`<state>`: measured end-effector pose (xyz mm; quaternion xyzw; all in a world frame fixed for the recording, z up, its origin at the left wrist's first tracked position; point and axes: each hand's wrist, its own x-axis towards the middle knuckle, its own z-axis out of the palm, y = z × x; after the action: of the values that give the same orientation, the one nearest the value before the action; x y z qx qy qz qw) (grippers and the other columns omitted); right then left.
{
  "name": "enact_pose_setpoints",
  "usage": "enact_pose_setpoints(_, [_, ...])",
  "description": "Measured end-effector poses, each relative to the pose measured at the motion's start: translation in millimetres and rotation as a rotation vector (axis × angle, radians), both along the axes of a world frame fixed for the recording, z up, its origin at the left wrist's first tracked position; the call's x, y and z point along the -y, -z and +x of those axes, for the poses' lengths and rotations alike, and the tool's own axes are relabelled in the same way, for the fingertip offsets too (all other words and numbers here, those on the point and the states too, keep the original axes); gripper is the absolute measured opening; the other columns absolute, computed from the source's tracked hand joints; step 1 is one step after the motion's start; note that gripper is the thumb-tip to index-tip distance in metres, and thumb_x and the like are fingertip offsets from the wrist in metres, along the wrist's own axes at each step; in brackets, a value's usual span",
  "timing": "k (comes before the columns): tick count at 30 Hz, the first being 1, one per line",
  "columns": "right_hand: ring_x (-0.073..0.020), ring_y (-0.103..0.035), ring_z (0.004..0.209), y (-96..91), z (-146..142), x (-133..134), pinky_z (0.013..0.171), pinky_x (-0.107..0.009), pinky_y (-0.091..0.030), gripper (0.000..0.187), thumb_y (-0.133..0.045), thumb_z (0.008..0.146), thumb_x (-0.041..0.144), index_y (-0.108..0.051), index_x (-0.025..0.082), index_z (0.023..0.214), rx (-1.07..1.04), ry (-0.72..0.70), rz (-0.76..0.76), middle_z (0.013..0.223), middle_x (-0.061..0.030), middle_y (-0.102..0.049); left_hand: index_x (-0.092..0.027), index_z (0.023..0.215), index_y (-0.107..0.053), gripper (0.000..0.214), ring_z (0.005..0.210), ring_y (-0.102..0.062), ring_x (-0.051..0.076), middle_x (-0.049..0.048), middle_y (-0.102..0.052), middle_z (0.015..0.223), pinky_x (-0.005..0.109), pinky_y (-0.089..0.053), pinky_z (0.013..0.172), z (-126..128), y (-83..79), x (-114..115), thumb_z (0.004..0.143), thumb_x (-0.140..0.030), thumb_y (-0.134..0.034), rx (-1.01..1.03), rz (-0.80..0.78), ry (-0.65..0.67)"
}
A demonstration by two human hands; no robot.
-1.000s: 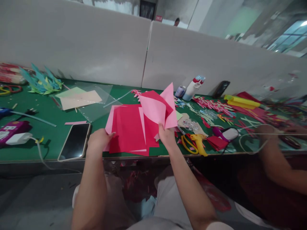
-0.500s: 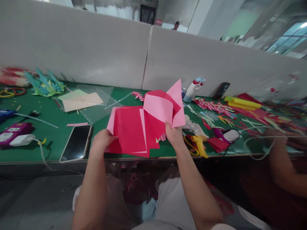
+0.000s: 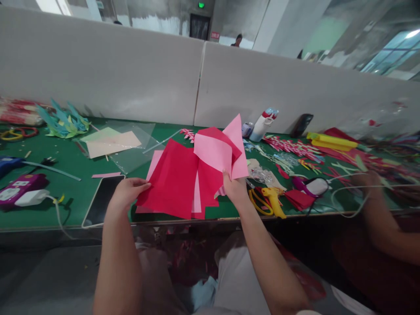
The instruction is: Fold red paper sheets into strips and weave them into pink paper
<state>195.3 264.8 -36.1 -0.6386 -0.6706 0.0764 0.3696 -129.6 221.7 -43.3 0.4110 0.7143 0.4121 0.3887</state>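
A long grey wall board (image 3: 98,74) stands at the back of a green table (image 3: 29,216). The table runs from side to side and has bits of cut paper all over it.

In the middle of the table, close to the front edge, is a pile of paper (image 3: 197,199). The sheets are red and pink, flat and square, and they are spread out like a fan. Some lie on the table and some are lifted up.

A big red sheet (image 3: 173,179) is at the left of the pile. It is tilted up off the table. The left hand (image 3: 126,190) holds its left corner. The thumb lies on top and the other fingers are tucked under, so the hand is pinched closed on the sheet.

The right hand (image 3: 234,190) holds a bunch of pink and red sheets (image 3: 215,153) by the bottom edge. Its fingers are squeezed tight on them. The bunch stands up and opens out, with a pink corner pointing up at the top.

A clear plastic sleeve (image 3: 131,148) lies behind the pile on the left. A phone (image 3: 98,201) lies flat just under the left wrist. A white bottle (image 3: 262,122) stands near the wall board. A yellow glue gun (image 3: 274,199) and yellow scissors (image 3: 257,203) lie just right of the right hand. Far to the right, another person's hand (image 3: 367,179) rests on the table.
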Motion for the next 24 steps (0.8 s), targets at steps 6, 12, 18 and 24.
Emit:
enact_pose_setpoints(6, [-0.0339,-0.051,0.127,-0.9,-5,1,0.107,-0.05,-0.039,0.054,-0.038,0.087,0.036,-0.055,0.002,0.125,-0.096,0.041,0.019,0.124,-0.0244,-0.061,-0.014,0.074,-0.072,0.052,0.058,-0.062,0.015,0.0044,-0.07,0.065,0.023,-0.047,0.053,-3,-9.2,6,0.036,-0.046,-0.087,0.186,0.02,-0.02])
enact_pose_setpoints(12, [-0.034,-0.048,0.129,7.5,-4,0,0.108,-0.053,-0.037,0.055,-0.037,0.087,0.038,-0.055,0.003,0.125,-0.11,0.019,0.089,0.13,-0.0243,-0.056,-0.014,0.072,-0.072,0.049,0.057,-0.063,0.014,0.0038,-0.071,0.064,0.022,-0.048,0.053,-2,-17.4,12,0.035,-0.04,-0.089,0.31,0.061,-0.057])
enact_pose_setpoints(18, [-0.0343,-0.056,0.119,15.9,-1,-3,0.1,-0.05,-0.045,0.036,-0.046,0.087,0.037,-0.065,0.012,0.104,-0.059,0.004,0.068,0.102,-0.0198,-0.069,-0.014,0.075,-0.073,0.047,0.057,-0.064,0.014,0.0034,-0.072,0.066,0.021,-0.049,0.053,-6,-19.4,16,0.038,-0.036,-0.091,0.399,0.07,-0.078])
enact_pose_setpoints(24, [-0.0326,-0.059,0.114,18.8,-7,-1,0.095,-0.046,-0.049,0.036,-0.046,0.087,0.04,-0.065,0.013,0.103,-0.071,0.006,0.073,0.095,-0.0177,-0.069,-0.013,0.079,-0.072,0.049,0.057,-0.064,0.013,0.0029,-0.072,0.067,0.021,-0.049,0.052,-10,-18.0,18,0.041,-0.038,-0.09,0.41,0.058,-0.07])
